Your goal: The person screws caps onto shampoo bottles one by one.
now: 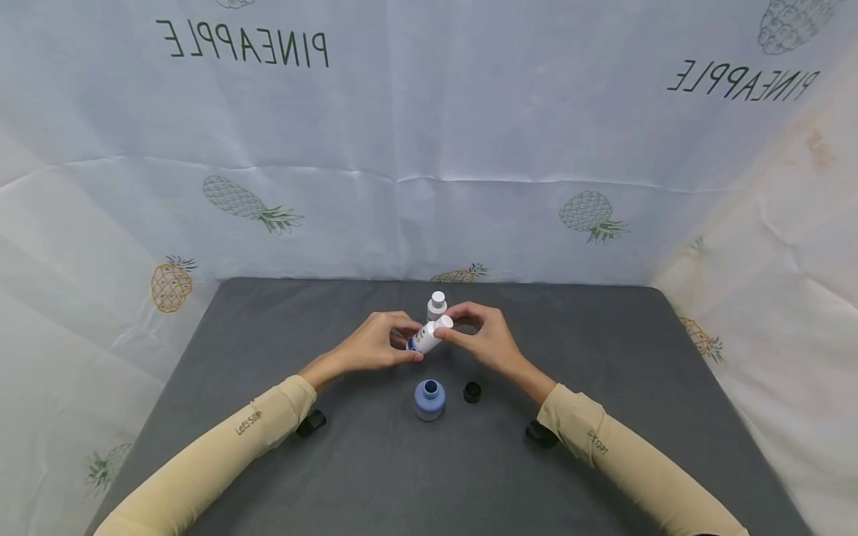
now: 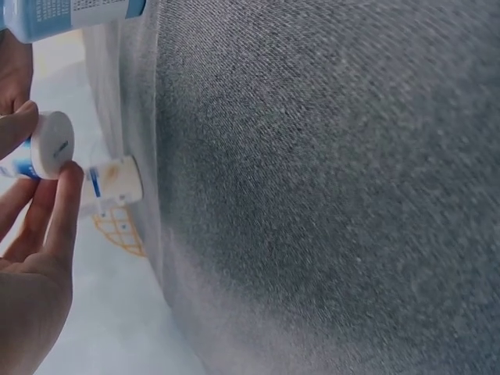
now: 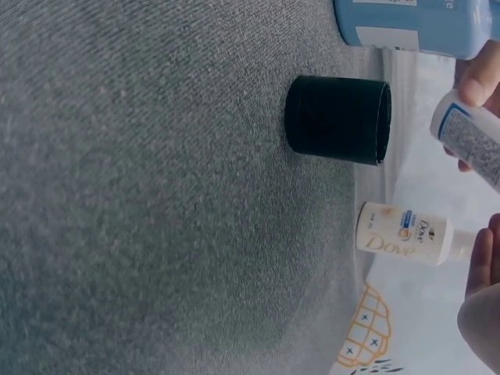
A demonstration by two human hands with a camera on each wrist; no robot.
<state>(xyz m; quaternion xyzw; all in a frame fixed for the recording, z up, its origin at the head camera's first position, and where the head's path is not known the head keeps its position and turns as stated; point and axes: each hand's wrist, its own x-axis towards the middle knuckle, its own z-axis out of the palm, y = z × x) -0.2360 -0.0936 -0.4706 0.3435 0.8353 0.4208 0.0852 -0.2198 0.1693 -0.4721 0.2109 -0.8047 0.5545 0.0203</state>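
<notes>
My left hand (image 1: 375,342) grips a small white bottle (image 1: 424,339) with a blue-marked label near its base. Tilted, the bottle leans toward my right hand (image 1: 485,339), whose thumb and fingertips pinch it at its white cap (image 1: 444,321). In the left wrist view the bottle's round white base (image 2: 58,145) shows between my thumb and fingers. Right behind, a second white bottle stands upright, lettered Dove (image 3: 402,234) in the right wrist view. Nearer to me than both hands is a blue bottle (image 1: 430,406) with an open mouth.
A black cap (image 1: 472,392) lies on the grey table (image 1: 375,476) to the right of the blue bottle. Small dark objects sit beside the left sleeve (image 1: 255,424) and the right sleeve (image 1: 603,439). A white pineapple-print cloth (image 1: 402,112) hangs behind the table's far edge.
</notes>
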